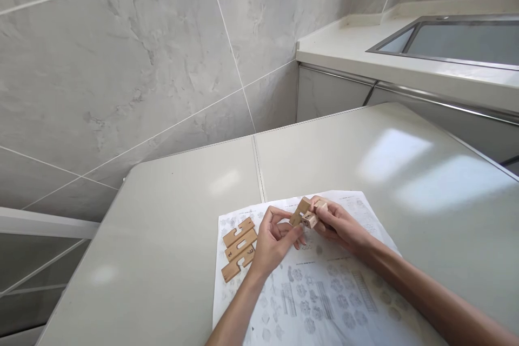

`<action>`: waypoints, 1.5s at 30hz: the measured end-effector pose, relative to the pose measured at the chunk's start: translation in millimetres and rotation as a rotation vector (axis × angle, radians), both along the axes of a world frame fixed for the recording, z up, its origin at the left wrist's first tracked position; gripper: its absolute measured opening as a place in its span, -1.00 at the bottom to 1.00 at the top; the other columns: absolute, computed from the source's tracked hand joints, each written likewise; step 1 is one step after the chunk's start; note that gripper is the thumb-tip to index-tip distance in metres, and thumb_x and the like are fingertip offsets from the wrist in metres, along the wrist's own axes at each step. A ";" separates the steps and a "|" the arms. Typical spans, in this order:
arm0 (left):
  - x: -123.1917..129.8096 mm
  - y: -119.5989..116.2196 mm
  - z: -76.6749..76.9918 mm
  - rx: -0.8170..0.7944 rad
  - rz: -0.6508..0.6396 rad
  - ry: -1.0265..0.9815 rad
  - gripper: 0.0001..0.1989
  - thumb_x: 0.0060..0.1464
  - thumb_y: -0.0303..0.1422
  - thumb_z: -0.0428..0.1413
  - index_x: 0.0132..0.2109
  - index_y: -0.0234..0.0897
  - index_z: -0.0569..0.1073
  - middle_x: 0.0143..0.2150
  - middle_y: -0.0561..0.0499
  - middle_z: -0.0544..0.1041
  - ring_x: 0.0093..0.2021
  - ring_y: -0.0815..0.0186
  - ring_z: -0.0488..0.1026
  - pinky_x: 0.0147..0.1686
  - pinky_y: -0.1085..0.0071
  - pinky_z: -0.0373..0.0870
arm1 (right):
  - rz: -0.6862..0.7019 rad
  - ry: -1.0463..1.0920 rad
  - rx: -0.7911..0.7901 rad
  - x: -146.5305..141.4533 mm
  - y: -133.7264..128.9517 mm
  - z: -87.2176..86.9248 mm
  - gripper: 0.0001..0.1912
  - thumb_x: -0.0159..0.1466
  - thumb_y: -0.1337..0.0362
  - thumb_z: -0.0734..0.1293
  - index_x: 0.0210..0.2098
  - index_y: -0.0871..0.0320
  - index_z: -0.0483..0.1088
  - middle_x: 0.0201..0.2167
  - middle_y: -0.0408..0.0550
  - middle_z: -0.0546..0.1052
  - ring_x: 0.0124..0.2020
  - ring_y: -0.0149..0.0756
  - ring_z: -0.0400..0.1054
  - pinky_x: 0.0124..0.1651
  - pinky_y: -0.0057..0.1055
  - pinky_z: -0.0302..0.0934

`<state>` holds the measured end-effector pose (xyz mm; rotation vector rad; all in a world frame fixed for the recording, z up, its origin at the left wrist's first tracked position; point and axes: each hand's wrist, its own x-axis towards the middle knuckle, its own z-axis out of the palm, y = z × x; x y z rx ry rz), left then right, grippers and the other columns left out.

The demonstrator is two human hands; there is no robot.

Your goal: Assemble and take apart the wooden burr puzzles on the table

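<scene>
Both hands meet over the printed paper sheet (pixel 316 303). My left hand (pixel 275 243) is closed on a flat notched wooden piece (pixel 299 212), pinched at its lower left end. My right hand (pixel 338 224) grips a small wooden block (pixel 310 220) with a dark mark on its end, touching the notched piece; part of it is hidden by the fingers. To the left of my left hand, three flat wooden pieces lie side by side on the paper: an upper one (pixel 233 234), a middle one marked 2 (pixel 233 250) and a lower one (pixel 232 271), each with a cutout.
The paper lies on a glossy pale table (pixel 162 238) with a seam. Behind it stands a grey tiled wall (pixel 121 65). At the right back is a white counter (pixel 336 43) with a sink (pixel 466 40). A glass-panelled frame (pixel 40 219) is at the left.
</scene>
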<state>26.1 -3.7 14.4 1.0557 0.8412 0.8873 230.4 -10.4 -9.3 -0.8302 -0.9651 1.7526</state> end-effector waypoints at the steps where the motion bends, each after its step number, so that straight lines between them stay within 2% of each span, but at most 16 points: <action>1: 0.3 -0.4 -0.5 -0.003 -0.011 0.001 -0.55 0.18 -0.16 0.41 -0.06 -0.19 0.32 -0.17 0.03 0.61 -0.41 0.35 0.64 -0.44 0.47 0.48 | 0.006 -0.027 0.011 -0.8 -0.5 1.8 -0.55 0.44 -0.20 0.37 -0.15 0.07 0.34 -0.68 -0.40 0.09 -0.64 -0.48 -0.23 -0.54 -0.45 -0.24; 3: 0.5 -1.7 -0.9 -0.008 -0.028 0.011 -0.49 0.16 -0.17 0.43 0.07 -0.14 0.33 -0.13 0.03 0.62 -0.38 0.32 0.66 -0.40 0.45 0.51 | 0.023 -0.064 0.030 -2.3 -1.9 7.7 -0.59 0.47 -0.16 0.35 -0.08 0.06 0.35 -0.65 -0.39 0.12 -0.64 -0.47 -0.18 -0.52 -0.45 -0.16; 6: 0.5 -4.4 0.5 0.003 -0.060 0.070 -0.22 0.15 -0.17 0.43 0.37 -0.06 0.21 -0.10 -0.02 0.64 -0.33 0.27 0.69 -0.35 0.41 0.55 | 0.080 -0.064 0.033 -2.5 -4.2 18.1 -0.61 0.50 -0.15 0.31 0.01 0.03 0.35 -0.63 -0.39 0.14 -0.62 -0.43 -0.05 -0.42 -0.40 0.09; 9: 1.2 -6.9 2.4 0.000 -0.080 0.114 -0.05 0.18 -0.19 0.41 0.51 -0.01 0.02 -0.08 -0.06 0.66 -0.34 0.24 0.70 -0.38 0.41 0.55 | 0.129 -0.110 0.021 0.8 -4.9 23.8 -0.53 0.50 -0.20 0.27 0.10 0.05 0.36 -0.62 -0.37 0.12 -0.59 -0.38 0.01 -0.40 -0.37 0.11; 11: 2.1 -7.8 2.5 -0.014 -0.072 0.126 -0.05 0.19 -0.21 0.40 0.50 0.00 0.00 -0.03 -0.10 0.66 -0.36 0.25 0.69 -0.41 0.42 0.54 | 0.142 -0.168 0.032 3.9 -4.2 23.7 -0.48 0.50 -0.22 0.25 0.09 0.10 0.39 -0.61 -0.35 0.12 -0.59 -0.38 0.02 -0.45 -0.39 0.01; 13: 3.1 -8.4 1.7 -0.015 -0.070 0.153 -0.13 0.20 -0.22 0.39 0.45 -0.03 0.07 -0.02 -0.10 0.66 -0.37 0.27 0.68 -0.41 0.43 0.53 | 0.141 -0.199 0.052 6.4 -3.2 21.9 -0.48 0.51 -0.23 0.23 0.03 0.12 0.41 -0.61 -0.33 0.14 -0.60 -0.39 0.01 -0.47 -0.40 -0.06; 16: 4.6 -9.0 0.6 0.004 -0.088 0.201 -0.24 0.22 -0.24 0.37 0.39 -0.06 0.15 -0.07 -0.07 0.67 -0.40 0.30 0.67 -0.40 0.43 0.52 | 0.136 -0.210 0.062 7.6 -2.4 18.9 -0.54 0.51 -0.20 0.26 0.01 0.08 0.38 -0.56 -0.31 0.21 -0.60 -0.42 0.03 -0.50 -0.42 -0.07; 18: 5.4 -9.4 0.8 0.014 -0.098 0.213 -0.25 0.20 -0.25 0.38 0.38 -0.07 0.16 -0.07 -0.07 0.69 -0.41 0.31 0.66 -0.37 0.42 0.52 | 0.126 -0.213 0.060 6.9 -2.4 17.5 -0.58 0.50 -0.18 0.29 0.01 0.04 0.32 -0.54 -0.32 0.25 -0.61 -0.43 0.04 -0.52 -0.44 -0.07; 23: 6.0 -10.2 2.8 0.028 -0.096 0.235 -0.22 0.15 -0.24 0.41 0.38 -0.12 0.20 -0.17 -0.03 0.70 -0.37 0.26 0.66 -0.29 0.37 0.54 | 0.101 -0.197 0.032 3.8 -1.3 14.4 -0.56 0.50 -0.20 0.28 -0.16 0.05 0.29 -0.60 -0.38 0.08 -0.62 -0.46 -0.13 -0.55 -0.45 -0.19; 27: 5.9 -9.8 3.7 0.034 -0.077 0.252 -0.22 0.15 -0.19 0.41 0.38 -0.13 0.22 -0.29 0.05 0.67 -0.38 0.27 0.64 -0.28 0.37 0.52 | 0.076 -0.178 0.030 3.3 -1.1 16.7 -0.54 0.48 -0.23 0.29 -0.11 0.05 0.31 -0.57 -0.37 0.09 -0.61 -0.47 -0.16 -0.54 -0.44 -0.21; 33: 7.4 -9.1 2.5 0.015 -0.040 0.243 -0.23 0.18 -0.13 0.39 0.38 -0.11 0.20 -0.24 0.03 0.67 -0.42 0.28 0.63 -0.32 0.37 0.53 | 0.103 -0.219 0.067 6.1 -4.4 22.0 -0.57 0.54 -0.16 0.23 0.12 0.03 0.33 -0.59 -0.35 0.13 -0.60 -0.40 -0.05 -0.52 -0.41 -0.12; 35: 7.9 -9.2 2.7 0.002 -0.026 0.232 -0.22 0.16 -0.12 0.40 0.37 -0.11 0.20 -0.22 0.03 0.67 -0.43 0.29 0.62 -0.33 0.36 0.53 | 0.090 -0.243 0.096 6.4 -4.2 21.8 -0.57 0.52 -0.16 0.26 0.10 0.04 0.34 -0.58 -0.35 0.18 -0.62 -0.41 0.01 -0.53 -0.42 -0.10; 38: 7.6 -9.4 4.5 0.000 -0.039 0.231 -0.21 0.15 -0.14 0.41 0.37 -0.11 0.21 -0.22 0.02 0.67 -0.41 0.28 0.61 -0.31 0.36 0.54 | 0.025 -0.274 0.126 5.6 -2.5 20.5 -0.59 0.48 -0.16 0.34 -0.09 0.07 0.37 -0.56 -0.30 0.28 -0.63 -0.45 0.05 -0.56 -0.45 -0.08; 40: 6.8 -9.5 6.2 0.013 -0.071 0.254 -0.22 0.16 -0.15 0.40 0.38 -0.13 0.21 -0.28 0.04 0.66 -0.39 0.26 0.62 -0.30 0.36 0.52 | -0.036 -0.304 0.156 4.8 -1.2 18.7 -0.59 0.44 -0.14 0.40 -0.19 0.09 0.39 -0.49 -0.22 0.40 -0.57 -0.41 0.19 -0.51 -0.44 0.05; 42: 6.0 -9.5 7.4 0.020 -0.091 0.282 -0.22 0.17 -0.16 0.40 0.39 -0.14 0.22 -0.35 0.06 0.64 -0.38 0.24 0.62 -0.31 0.36 0.49 | -0.075 -0.337 0.176 3.9 -0.3 16.1 -0.59 0.38 -0.12 0.47 -0.20 0.11 0.44 -0.41 -0.14 0.48 -0.45 -0.34 0.32 -0.41 -0.40 0.19; 45: 5.0 -9.5 7.8 0.014 -0.091 0.298 -0.21 0.17 -0.15 0.40 0.40 -0.15 0.22 -0.36 0.06 0.64 -0.38 0.22 0.62 -0.33 0.36 0.48 | -0.066 -0.372 0.173 2.4 -0.5 12.1 -0.60 0.34 -0.09 0.51 -0.15 0.11 0.47 -0.38 -0.12 0.50 -0.39 -0.27 0.38 -0.35 -0.37 0.25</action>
